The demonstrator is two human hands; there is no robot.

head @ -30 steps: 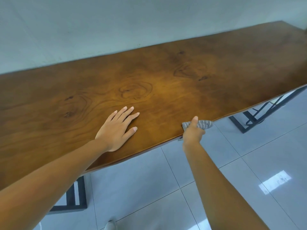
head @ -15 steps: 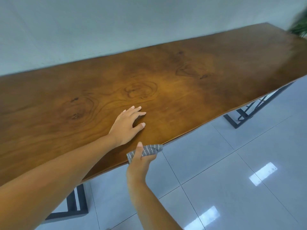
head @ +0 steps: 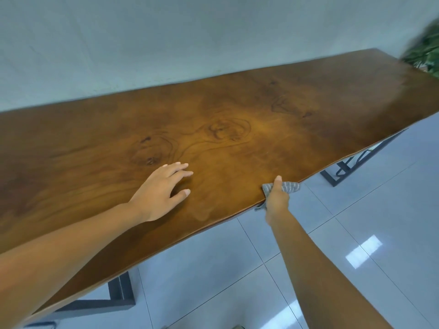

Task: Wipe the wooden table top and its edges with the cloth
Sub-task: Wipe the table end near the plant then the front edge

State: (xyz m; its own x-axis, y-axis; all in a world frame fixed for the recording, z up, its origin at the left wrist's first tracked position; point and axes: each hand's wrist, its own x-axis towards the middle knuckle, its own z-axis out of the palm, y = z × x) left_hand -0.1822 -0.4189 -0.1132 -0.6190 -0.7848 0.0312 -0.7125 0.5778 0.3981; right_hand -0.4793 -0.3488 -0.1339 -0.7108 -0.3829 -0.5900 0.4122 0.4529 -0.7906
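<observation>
A long wooden table top (head: pixel 249 129) with dark knots in the grain runs from lower left to upper right against a pale wall. My left hand (head: pixel 161 188) rests on the top with its fingers spread and slightly curled, holding nothing. My right hand (head: pixel 276 198) grips a grey striped cloth (head: pixel 291 187) pressed over the table's near edge, thumb on the top surface and the other fingers hidden under the edge. A small end of the cloth hangs below the hand.
Glossy grey floor tiles (head: pixel 356 233) lie below the near edge. Black metal leg frames stand under the table at lower left (head: pixel 118 295) and at right (head: pixel 344 169). A green plant (head: pixel 425 53) shows at the far right end.
My right hand slid the cloth left along the near edge, then back to the right. My left hand stayed resting on the table top.
</observation>
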